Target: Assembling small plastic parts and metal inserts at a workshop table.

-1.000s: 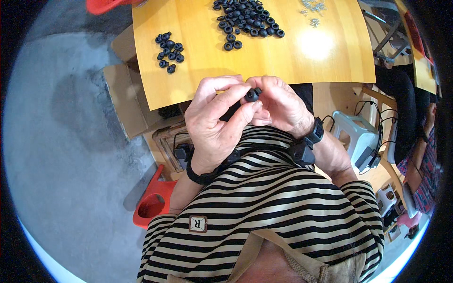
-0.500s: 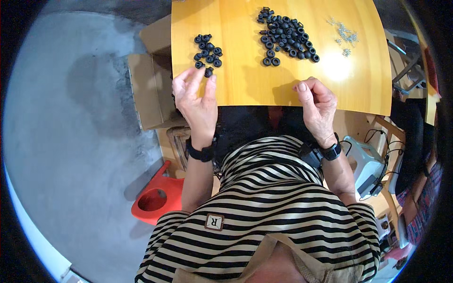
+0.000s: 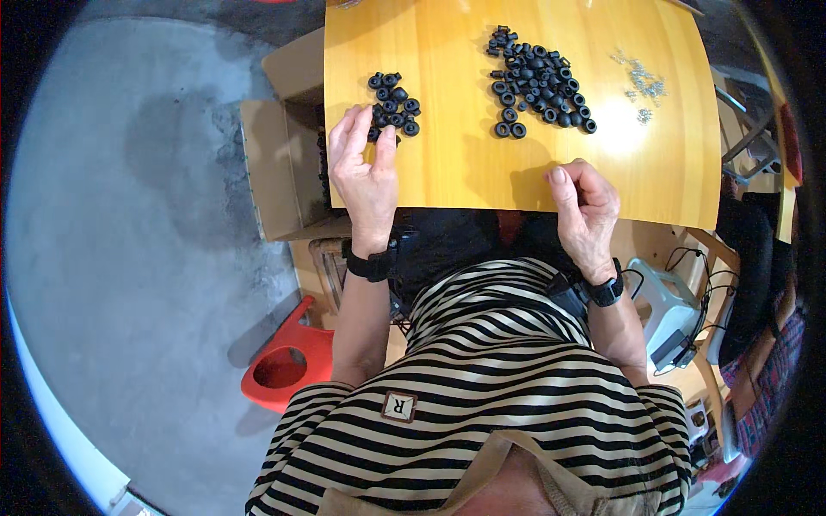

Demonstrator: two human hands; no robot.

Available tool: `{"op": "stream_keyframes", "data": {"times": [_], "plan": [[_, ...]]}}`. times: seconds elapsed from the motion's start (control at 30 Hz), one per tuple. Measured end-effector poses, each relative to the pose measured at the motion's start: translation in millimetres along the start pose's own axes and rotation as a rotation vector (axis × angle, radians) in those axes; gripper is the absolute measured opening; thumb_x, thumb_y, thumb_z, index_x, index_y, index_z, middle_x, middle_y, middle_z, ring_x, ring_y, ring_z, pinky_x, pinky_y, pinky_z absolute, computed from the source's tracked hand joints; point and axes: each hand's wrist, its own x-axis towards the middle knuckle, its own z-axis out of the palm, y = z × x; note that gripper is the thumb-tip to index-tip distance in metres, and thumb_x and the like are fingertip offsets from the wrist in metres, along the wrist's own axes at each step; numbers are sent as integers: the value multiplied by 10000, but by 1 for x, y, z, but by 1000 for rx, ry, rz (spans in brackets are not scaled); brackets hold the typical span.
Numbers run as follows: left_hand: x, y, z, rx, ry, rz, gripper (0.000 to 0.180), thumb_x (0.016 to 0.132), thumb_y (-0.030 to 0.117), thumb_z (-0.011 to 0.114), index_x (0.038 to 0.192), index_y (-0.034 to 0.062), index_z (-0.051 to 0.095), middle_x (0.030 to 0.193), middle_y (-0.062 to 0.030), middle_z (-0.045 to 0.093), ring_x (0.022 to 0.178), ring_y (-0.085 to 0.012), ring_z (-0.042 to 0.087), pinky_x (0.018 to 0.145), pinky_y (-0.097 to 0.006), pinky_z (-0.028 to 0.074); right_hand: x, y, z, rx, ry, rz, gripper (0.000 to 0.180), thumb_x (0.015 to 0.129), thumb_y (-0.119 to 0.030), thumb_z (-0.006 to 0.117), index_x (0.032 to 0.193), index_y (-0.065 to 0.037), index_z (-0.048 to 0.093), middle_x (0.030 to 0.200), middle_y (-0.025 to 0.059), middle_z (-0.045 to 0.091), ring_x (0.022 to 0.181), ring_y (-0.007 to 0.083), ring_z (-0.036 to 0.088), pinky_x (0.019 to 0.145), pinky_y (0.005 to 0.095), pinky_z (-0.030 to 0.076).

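Black rings (image 3: 394,105) on yellow table (image 3: 465,163)

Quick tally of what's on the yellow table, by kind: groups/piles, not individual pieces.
Piles of black rubber rings: 2, the small pile by the left hand and the large pile
Clusters of small silver metal parts: 1
Hands at the table's near edge: 2, including the right hand
Total: 5
Single pieces are too small and overlapped to count.
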Motion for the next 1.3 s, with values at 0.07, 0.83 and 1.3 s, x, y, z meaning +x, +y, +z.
{"op": "stream_keyframes", "data": {"times": [0.07,0.83,1.3], "plan": [[-3,1,3,-45,-5,4,373,858,93,682,1205,-26,610,1283,-192,548,1200,-291,521,1015,-366,408,-1,1,-1,-1,2,6,193,919,-133,639,772,-11,609,605,7,490,553,86,430,512,253,362],[-38,44,1,24,-3,273,420,866,59,647,1275,2,568,1384,-210,436,1277,-329,455,1044,-391,391,34,-8,27,-469,-15,-275,213,808,-43,711,1006,-9,637,752,97,548,592,209,580,536,304,483],[-52,95,2,-380,-383,308,427,740,10,764,1154,-9,658,1110,-164,660,1012,-254,638,889,-323,491,-2,-26,-11,965,-371,560,180,886,-99,688,1038,-27,626,799,20,631,598,66,559,512,196,462]]}}
